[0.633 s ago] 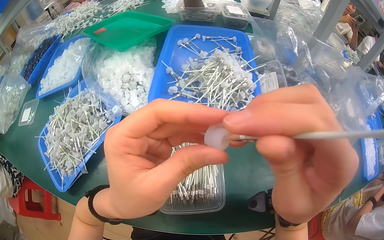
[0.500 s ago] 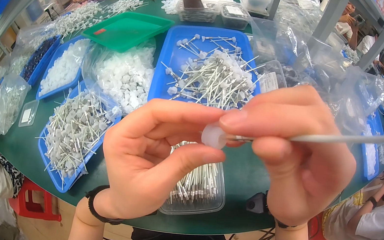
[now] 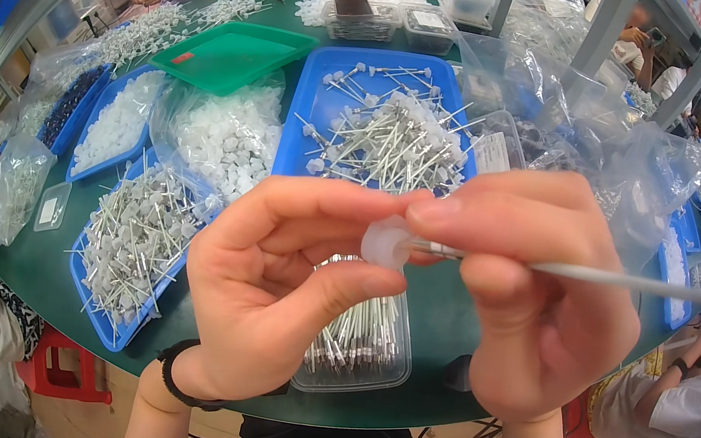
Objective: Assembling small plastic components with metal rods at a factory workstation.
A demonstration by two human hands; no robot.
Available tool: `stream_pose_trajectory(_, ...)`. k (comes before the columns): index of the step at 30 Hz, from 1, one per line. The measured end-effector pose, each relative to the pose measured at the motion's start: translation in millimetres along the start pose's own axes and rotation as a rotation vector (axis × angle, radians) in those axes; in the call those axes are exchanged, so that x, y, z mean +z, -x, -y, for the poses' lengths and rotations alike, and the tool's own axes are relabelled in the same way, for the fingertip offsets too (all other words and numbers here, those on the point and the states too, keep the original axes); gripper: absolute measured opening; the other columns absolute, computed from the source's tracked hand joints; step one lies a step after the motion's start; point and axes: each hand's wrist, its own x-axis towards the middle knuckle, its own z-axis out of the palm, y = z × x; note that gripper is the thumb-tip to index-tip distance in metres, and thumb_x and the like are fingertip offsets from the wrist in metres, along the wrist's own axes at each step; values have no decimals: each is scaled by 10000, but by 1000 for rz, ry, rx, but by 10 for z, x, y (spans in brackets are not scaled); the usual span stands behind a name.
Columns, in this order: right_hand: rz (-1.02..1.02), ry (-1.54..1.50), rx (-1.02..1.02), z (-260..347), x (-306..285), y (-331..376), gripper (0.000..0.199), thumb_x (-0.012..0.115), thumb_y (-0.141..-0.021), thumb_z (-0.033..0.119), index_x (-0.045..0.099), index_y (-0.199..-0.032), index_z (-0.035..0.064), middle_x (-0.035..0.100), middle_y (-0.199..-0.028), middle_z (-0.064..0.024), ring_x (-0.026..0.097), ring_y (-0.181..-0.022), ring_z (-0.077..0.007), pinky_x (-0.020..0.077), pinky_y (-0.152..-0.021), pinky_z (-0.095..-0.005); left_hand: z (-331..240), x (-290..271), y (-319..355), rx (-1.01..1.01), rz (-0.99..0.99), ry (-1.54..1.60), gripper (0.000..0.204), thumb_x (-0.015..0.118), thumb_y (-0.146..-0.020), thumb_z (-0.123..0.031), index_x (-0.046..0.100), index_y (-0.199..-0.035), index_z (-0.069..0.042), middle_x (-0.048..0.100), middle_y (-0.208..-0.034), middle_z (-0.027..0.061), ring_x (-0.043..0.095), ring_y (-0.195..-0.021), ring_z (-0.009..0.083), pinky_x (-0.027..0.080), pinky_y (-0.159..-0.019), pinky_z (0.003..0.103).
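White, likely light and slippery, best held by its rim, the cap (image 3: 384,241) is pinched by the left hand (image 3: 262,292), beside the right hand (image 3: 559,309) pinching a stick (image 3: 613,279).

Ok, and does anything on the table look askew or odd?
Nothing looks clearly damaged, just slightly untidy: capped white rods jut over the rim of the near-left blue tray, and the green tray overlaps the bag of white caps.

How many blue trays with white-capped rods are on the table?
2 are visible: one blue tray in the upper middle, and a second blue tray left of the left hand. Others may be hidden.
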Motion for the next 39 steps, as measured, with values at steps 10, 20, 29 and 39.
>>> stream_pose_trajectory(10, 5, 33, -56, -27, 17, -9, 287, 457, -835, 267, 569, -799, 6, 550, -736, -107, 518, -623, -147, 406, -541, -222, 20, -37, -4, 49, 10, -19, 349, 619, -733, -107, 428, -998, 17, 557, -929, 104, 538, -844, 134, 420, -732, 233)
stream_pose_trajectory(20, -9, 35, -115, -63, 26, -16, 271, 460, -836, 247, 565, -819, -2, 547, -740, -114, 516, -641, -153, 413, -557, -226, 38, -42, -15, 90, 28, -21, 343, 607, -734, -61, 417, -1010, 14, 552, -942, 106, 533, -857, 132, 429, -707, 220)
stream_pose_trajectory(29, -8, 39, -113, -25, 27, -11, 264, 455, -839, 243, 563, -816, 4, 545, -752, -118, 517, -642, -153, 416, -560, -223, 19, -21, -14, 56, -1, 29, 368, 631, -710, -66, 419, -999, 15, 558, -910, 99, 538, -837, 133, 433, -706, 228)
stream_pose_trajectory(39, -8, 12, -107, 23, 61, -8, 241, 447, -840, 250, 560, -829, 37, 544, -765, -100, 523, -636, -150, 421, -525, -227, 2, -5, -16, 28, -55, 8, 344, 637, -666, -84, 452, -941, 7, 546, -827, 57, 529, -721, 99, 420, -651, 202)
